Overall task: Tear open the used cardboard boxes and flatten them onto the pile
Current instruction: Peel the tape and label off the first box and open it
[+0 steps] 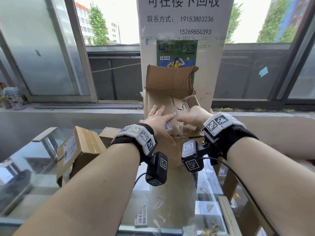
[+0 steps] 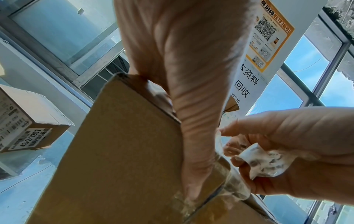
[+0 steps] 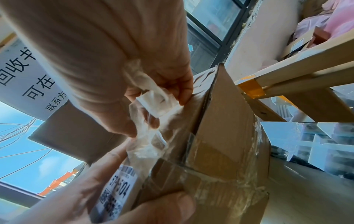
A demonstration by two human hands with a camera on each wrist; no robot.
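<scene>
Readable print on the notice, the poster and the box labels

Beyond the fingertips, the white notice (image 1: 185, 16) on the pillar reads "可在楼下回收", "联系方式: 19153803236" and "15269850393". The green poster (image 1: 177, 51) under it carries "大吉大利"; its headline is blurred. Under the left hand's fingers (image 1: 163, 116), the white label (image 3: 116, 188) on the cardboard box (image 1: 168, 92) reads partly "…104". A second box (image 2: 28, 119) left of that hand shows "432-1207".
</scene>
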